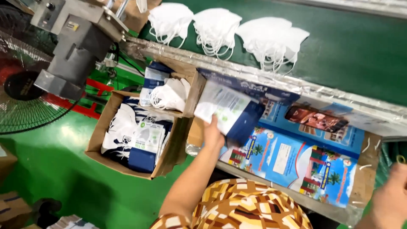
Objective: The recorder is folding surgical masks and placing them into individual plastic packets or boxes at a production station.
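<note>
My left hand (pixel 212 135) reaches forward and grips the lower edge of a flat white and blue printed package (pixel 224 108), held up over a blue printed cardboard sheet (pixel 296 159). Just left of the package stands a small open cardboard box (pixel 191 91) with white face masks (pixel 171 94) in it. My right hand (pixel 392 195) is at the lower right edge of the view, blurred, fingers curled; whether it holds anything is unclear. A phone (pixel 316 119) lies on the sheet between my hands.
A larger cardboard box (pixel 98 135) of packaged masks sits lower left on the green floor. Piles of white masks (pixel 216 25) lie on the green belt (pixel 352 46) behind a foil-wrapped rail (pixel 237 70). A fan (pixel 21 85) and a grey metal machine (pixel 74 46) stand at the left.
</note>
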